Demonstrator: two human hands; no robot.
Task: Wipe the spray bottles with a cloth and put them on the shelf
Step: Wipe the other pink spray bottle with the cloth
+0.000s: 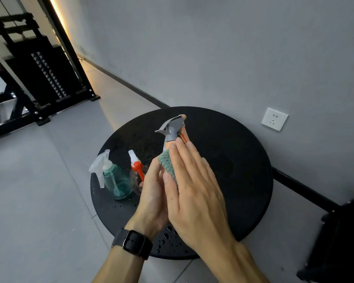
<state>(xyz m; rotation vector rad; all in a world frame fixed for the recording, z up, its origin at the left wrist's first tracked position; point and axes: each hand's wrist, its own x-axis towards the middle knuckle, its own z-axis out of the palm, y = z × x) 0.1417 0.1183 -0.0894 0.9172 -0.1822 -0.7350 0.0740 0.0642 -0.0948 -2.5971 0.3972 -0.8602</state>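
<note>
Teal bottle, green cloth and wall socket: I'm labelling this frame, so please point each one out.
Teal bottle [119, 183]: head view, on its tinted glass body.
Green cloth [167, 163]: head view, on the fuzzy patch showing between the hands.
Wall socket [274, 119]: head view, on the middle of its white faceplate.

Bare right of the teal bottle [117, 181] across the round table [233, 160]; blocked just beside it by the orange-nozzled bottle [137, 170].

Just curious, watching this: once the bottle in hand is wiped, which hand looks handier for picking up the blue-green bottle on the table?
Probably the left hand: the blue-green bottle stands right beside it, and the right hand lies flat on the cloth.
</note>
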